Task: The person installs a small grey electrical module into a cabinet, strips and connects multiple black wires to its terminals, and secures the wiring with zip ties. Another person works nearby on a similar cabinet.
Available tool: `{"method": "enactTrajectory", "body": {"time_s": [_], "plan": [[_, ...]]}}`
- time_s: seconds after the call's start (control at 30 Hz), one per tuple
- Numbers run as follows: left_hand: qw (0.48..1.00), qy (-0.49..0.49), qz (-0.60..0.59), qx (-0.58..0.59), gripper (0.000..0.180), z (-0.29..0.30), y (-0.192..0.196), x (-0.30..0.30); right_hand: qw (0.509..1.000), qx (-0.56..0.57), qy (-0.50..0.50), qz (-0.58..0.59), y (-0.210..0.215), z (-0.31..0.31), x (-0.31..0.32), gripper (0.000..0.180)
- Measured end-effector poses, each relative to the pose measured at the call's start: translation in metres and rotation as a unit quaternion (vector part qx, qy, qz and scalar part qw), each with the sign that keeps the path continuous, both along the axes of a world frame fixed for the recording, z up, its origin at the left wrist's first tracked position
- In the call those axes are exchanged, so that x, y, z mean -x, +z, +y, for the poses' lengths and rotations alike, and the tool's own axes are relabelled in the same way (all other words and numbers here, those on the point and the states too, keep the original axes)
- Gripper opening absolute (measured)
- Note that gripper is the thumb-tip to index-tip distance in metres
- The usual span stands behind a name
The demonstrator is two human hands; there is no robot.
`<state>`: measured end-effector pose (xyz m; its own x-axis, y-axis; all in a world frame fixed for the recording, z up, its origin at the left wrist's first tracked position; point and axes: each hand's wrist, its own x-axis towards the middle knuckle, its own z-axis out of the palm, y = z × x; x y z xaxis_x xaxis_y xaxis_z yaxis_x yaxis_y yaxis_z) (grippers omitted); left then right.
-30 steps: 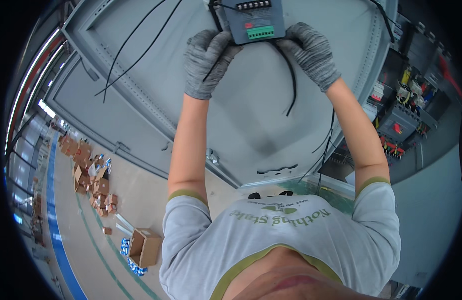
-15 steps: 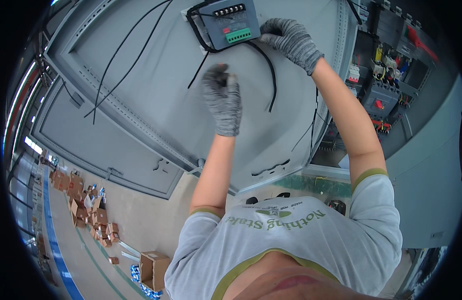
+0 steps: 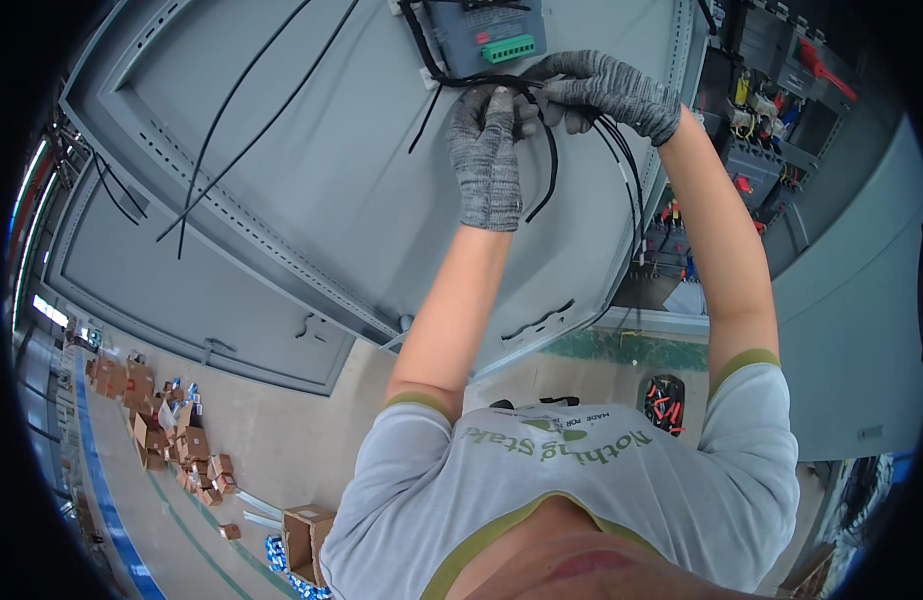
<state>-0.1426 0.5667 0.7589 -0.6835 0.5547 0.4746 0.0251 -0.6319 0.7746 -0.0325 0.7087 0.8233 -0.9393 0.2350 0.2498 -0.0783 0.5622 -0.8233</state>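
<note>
Two gloved hands now meet on one bundle of black wires just under the dark module mounted on the grey cabinet door. Half a second ago the left hand was lower and apart from the module, and a second ago both hands gripped the module's sides; they have since let go of it and dropped to the wires, while the module stays put unheld. Judgement: the module looks seated, and work has passed to dressing its wiring.

Left hand: fingers curled shut around the bundle, pinching it at the fingertips, palm toward the door. Loose wire ends hang below this grip.

Right hand: closed narrow on the same bundle, just right of the left fingertips, nearly touching them. Past this grip the wires run right and down toward the door's edge and the open cabinet.

Bundle axis: roughly horizontal between the two grips, curving up left around the module's side. One free end loops down below the left grip, tip pointing down-left.

Module's green connector strip sits just above both grips.
</note>
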Motion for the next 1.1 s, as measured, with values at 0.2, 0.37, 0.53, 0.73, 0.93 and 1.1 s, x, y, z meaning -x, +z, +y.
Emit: {"method": "enactTrajectory", "body": {"time_s": [0.2,0.37,0.53,0.73,0.93,1.1], "plan": [[1.0,0.013,0.008,0.017,0.022,-0.004,0.0,0.0,0.98,0.109,-0.009,0.168,-0.033,-0.019,-0.002,0.046],[0.999,-0.016,0.0,0.045,0.026,-0.015,0.008,0.003,0.938,0.124,-0.026,0.324,-0.062,-0.064,-0.004,0.045],[0.993,0.014,0.006,0.116,0.031,-0.016,0.019,0.007,0.861,-0.285,-0.076,0.414,-0.071,-0.058,-0.01,0.04],[0.982,0.064,0.067,0.166,0.025,-0.013,0.014,0.007,0.948,-0.049,-0.108,0.297,-0.056,-0.028,-0.004,0.015],[0.992,0.059,0.062,0.09,0.025,-0.008,0.004,0.005,0.992,0.11,0.036,0.055,-0.022,-0.024,-0.004,0.032],[0.992,0.079,0.043,0.083,0.023,-0.01,0.004,-0.004,0.981,0.124,-0.017,0.149,-0.031,-0.035,-0.005,0.027]]}}
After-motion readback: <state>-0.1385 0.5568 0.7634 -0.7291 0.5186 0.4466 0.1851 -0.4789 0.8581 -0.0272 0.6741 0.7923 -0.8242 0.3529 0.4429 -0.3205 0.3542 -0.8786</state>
